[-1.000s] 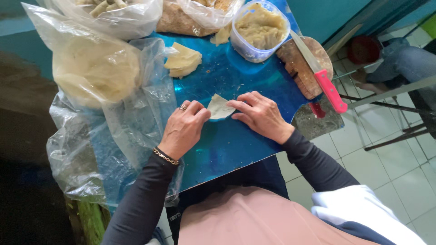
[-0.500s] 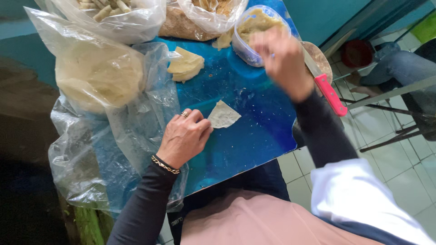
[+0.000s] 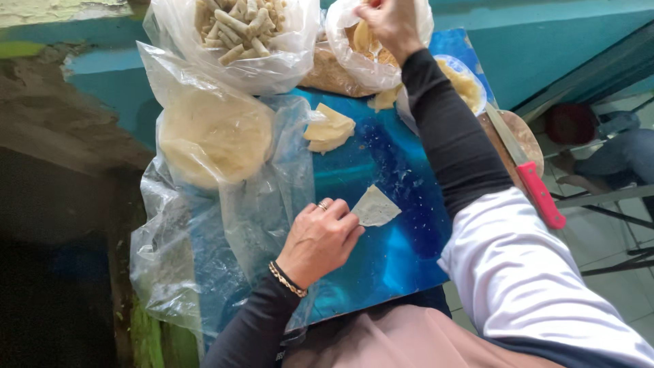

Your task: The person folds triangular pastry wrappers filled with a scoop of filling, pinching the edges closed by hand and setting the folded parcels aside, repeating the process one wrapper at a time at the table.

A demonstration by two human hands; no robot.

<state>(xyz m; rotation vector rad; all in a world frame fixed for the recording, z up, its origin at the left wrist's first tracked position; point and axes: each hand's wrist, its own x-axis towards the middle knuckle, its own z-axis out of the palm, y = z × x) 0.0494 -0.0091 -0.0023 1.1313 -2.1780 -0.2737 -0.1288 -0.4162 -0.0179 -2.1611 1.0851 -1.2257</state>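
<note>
Near frame centre, left hand (image 3: 320,238) rests loosely curled on the blue surface (image 3: 402,259), fingertips pinning one corner of a pale wrapper (image 3: 375,206). Right hand (image 3: 390,24) at top centre is inside a plastic bag (image 3: 344,41), fingers bunched; what it grips I cannot tell. Risks: the thin wrapper could tear or slide under light pressure; the sleeve could brush the tub (image 3: 463,82); the red-handled knife (image 3: 531,180) lies near the right edge.
</note>
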